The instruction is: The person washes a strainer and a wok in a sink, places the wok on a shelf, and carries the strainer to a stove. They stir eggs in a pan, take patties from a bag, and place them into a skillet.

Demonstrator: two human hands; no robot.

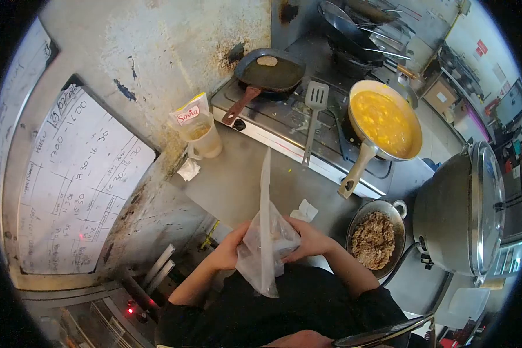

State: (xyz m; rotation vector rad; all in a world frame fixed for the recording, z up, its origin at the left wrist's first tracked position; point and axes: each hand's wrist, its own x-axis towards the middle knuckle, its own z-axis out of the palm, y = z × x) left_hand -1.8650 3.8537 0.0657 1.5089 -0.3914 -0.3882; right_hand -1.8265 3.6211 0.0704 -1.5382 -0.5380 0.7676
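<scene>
A clear plastic bag (265, 235) is held upright in front of my body, between both hands. My left hand (236, 246) wraps round its left side, fingers partly hidden behind the plastic. On the other side, my right hand (307, 240) grips the bag, its fingertips pressed into the film. Just beyond my right hand lies a crumpled white piece of paper or plastic (304, 210) on the steel counter (238, 185). To the right sits a metal pan (401, 229) with shredded brown food (372, 240) in it.
On the stove (220, 98) stand a dark square pan (271, 78), a spatula (316, 95) and a frying pan (358, 162) of yellow food, its handle over the front edge. A large steel pot (446, 209) stands right. A plastic jug (209, 145) holds a Sovia pouch (188, 113) by the wall.
</scene>
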